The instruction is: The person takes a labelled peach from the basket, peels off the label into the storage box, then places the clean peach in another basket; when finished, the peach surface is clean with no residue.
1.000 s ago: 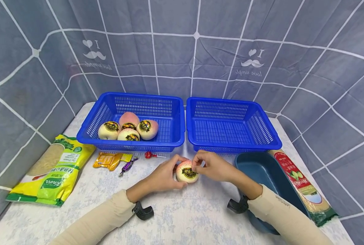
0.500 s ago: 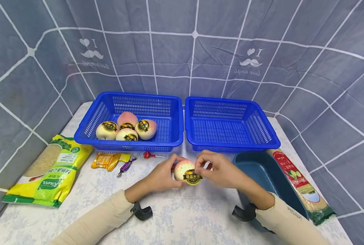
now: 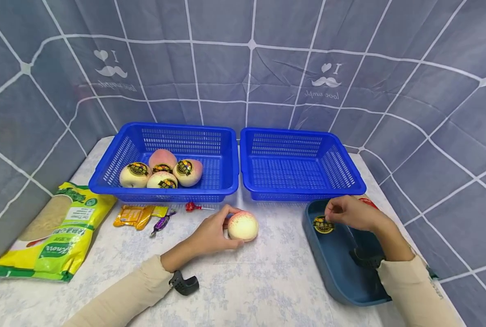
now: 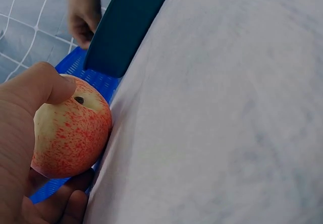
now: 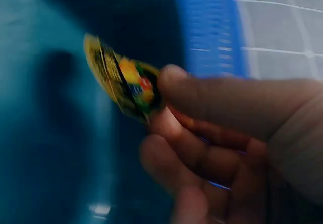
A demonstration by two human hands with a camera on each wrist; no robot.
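My left hand (image 3: 211, 233) grips a pale peach (image 3: 243, 226) speckled with red, low over the table's middle. In the left wrist view the thumb lies beside the stem hollow of that peach (image 4: 73, 128), with fingers beneath it. My right hand (image 3: 355, 212) is over the dark teal bin (image 3: 336, 268). Between its thumb and forefinger it pinches a black-and-gold sticker (image 3: 322, 225). The right wrist view shows this sticker (image 5: 123, 80) bent, with a fruit picture on it, above the bin's floor.
A blue basket (image 3: 165, 195) at the back left holds several peaches with stickers. Another blue basket (image 3: 301, 194) stands beside it. Wrapped candies (image 3: 134, 215), a red lollipop (image 3: 191, 206) and a yellow Knorr bag (image 3: 59, 236) lie at the left. A red package (image 3: 367, 202) is mostly hidden behind the right arm.
The sticker has come off the peach in my left hand. My right hand has carried it rightward over the teal bin. The left hand keeps its hold on the peach.
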